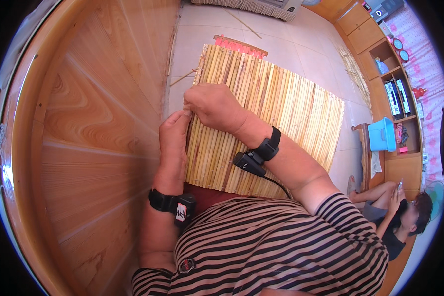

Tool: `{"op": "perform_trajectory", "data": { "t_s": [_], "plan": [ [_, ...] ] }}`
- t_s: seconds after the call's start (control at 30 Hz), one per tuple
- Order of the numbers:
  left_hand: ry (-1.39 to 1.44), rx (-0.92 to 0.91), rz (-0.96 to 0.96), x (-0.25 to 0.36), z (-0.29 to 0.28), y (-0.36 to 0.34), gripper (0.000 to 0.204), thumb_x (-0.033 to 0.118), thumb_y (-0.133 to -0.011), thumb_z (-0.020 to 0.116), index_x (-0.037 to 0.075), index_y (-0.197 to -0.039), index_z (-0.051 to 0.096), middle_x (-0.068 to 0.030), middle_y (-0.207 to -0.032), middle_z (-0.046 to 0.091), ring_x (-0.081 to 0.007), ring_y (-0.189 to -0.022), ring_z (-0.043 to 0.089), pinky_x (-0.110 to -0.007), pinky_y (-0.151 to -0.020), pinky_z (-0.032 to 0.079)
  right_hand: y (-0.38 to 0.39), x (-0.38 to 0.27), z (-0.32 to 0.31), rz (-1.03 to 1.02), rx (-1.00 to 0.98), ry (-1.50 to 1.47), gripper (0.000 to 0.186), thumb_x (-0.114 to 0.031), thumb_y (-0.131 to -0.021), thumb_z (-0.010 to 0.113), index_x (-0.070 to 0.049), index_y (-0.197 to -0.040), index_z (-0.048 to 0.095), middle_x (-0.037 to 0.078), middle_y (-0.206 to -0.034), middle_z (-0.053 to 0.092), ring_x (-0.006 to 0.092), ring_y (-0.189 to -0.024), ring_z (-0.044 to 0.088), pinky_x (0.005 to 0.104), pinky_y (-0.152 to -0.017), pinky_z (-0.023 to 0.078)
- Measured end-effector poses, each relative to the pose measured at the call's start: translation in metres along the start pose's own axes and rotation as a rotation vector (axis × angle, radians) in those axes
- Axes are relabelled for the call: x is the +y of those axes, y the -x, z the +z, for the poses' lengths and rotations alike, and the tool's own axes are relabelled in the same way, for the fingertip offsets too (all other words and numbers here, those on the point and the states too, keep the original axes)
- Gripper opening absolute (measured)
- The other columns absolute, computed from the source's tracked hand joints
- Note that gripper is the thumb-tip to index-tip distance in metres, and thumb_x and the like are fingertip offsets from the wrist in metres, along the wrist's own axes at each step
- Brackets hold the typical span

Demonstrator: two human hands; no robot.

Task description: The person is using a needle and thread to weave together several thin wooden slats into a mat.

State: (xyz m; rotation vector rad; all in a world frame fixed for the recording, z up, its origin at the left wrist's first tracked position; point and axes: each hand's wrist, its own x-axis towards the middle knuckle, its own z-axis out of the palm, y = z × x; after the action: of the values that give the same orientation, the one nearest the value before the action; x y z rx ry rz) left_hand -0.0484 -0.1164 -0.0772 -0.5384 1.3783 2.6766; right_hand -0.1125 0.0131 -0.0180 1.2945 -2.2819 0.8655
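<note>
A mat of pale yellow-brown reed or bamboo-like sticks, laid side by side, stretches in front of me. My left hand is at its left edge, fingertips pinched together. Right beside it, my right hand is closed over the same edge, knuckles up. The two hands nearly meet at the fingertips. Whatever lies between the fingers is hidden or too small to tell. Black straps with small devices sit on both my wrists.
A wooden panel rises close on my left. Beyond the mat lies a wooden bar with pink strips; loose sticks lie on the tiled floor. More sticks lie right, near a blue bin. A person sits at right holding a phone.
</note>
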Motion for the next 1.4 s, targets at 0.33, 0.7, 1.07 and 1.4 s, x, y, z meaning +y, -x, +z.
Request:
{"op": "perform_trajectory", "data": {
  "t_s": [0.33, 0.7, 1.07, 1.4],
  "plan": [
    [-0.002, 0.011, -0.005, -0.008, -0.007, -0.002, 0.017, 0.010, -0.093, 0.057, -0.003, -0.098, 0.066, -0.0024, -0.084, 0.065, -0.0078, -0.072, 0.059, -0.021, -0.061, 0.046, 0.007, -0.002, 0.009, 0.067, -0.056, 0.063, 0.011, -0.009, -0.074, 0.066, -0.008, -0.072, 0.055, 0.005, -0.073, 0.058, 0.0266, -0.078, 0.060, 0.0371, -0.063, 0.049],
    [-0.058, 0.013, 0.033, 0.000, -0.002, -0.010, 0.014, 0.011, -0.091, 0.056, 0.001, -0.090, 0.066, 0.0002, -0.082, 0.064, -0.0068, -0.072, 0.057, -0.024, -0.064, 0.046, 0.000, 0.006, 0.005, -0.045, 0.007, 0.002, 0.011, -0.002, -0.072, 0.064, -0.007, -0.072, 0.055, 0.008, -0.068, 0.054, 0.0292, -0.073, 0.057, 0.0380, -0.063, 0.049],
    [-0.065, 0.023, 0.023, 0.004, -0.006, 0.004, 0.027, 0.003, -0.092, 0.057, -0.003, -0.118, 0.056, -0.0056, -0.096, 0.063, -0.0107, -0.085, 0.061, -0.024, -0.076, 0.050, -0.001, -0.009, -0.023, 0.677, -0.023, -1.007, 0.015, -0.014, -0.097, 0.054, -0.006, -0.085, 0.056, -0.003, -0.065, 0.052, 0.0054, -0.054, 0.051, 0.0191, -0.048, 0.041],
    [-0.964, 0.070, 1.018, 0.002, 0.007, 0.027, 0.042, -0.002, -0.083, 0.063, 0.008, -0.124, 0.062, -0.0152, -0.129, 0.049, -0.0249, -0.100, 0.056, -0.032, -0.084, 0.047, 0.011, -0.014, -0.029, 0.261, -0.002, -1.763, 0.017, -0.017, -0.094, 0.061, -0.005, -0.084, 0.056, -0.001, -0.061, 0.048, 0.0045, -0.050, 0.041, 0.0207, -0.045, 0.033]
  ]
}}
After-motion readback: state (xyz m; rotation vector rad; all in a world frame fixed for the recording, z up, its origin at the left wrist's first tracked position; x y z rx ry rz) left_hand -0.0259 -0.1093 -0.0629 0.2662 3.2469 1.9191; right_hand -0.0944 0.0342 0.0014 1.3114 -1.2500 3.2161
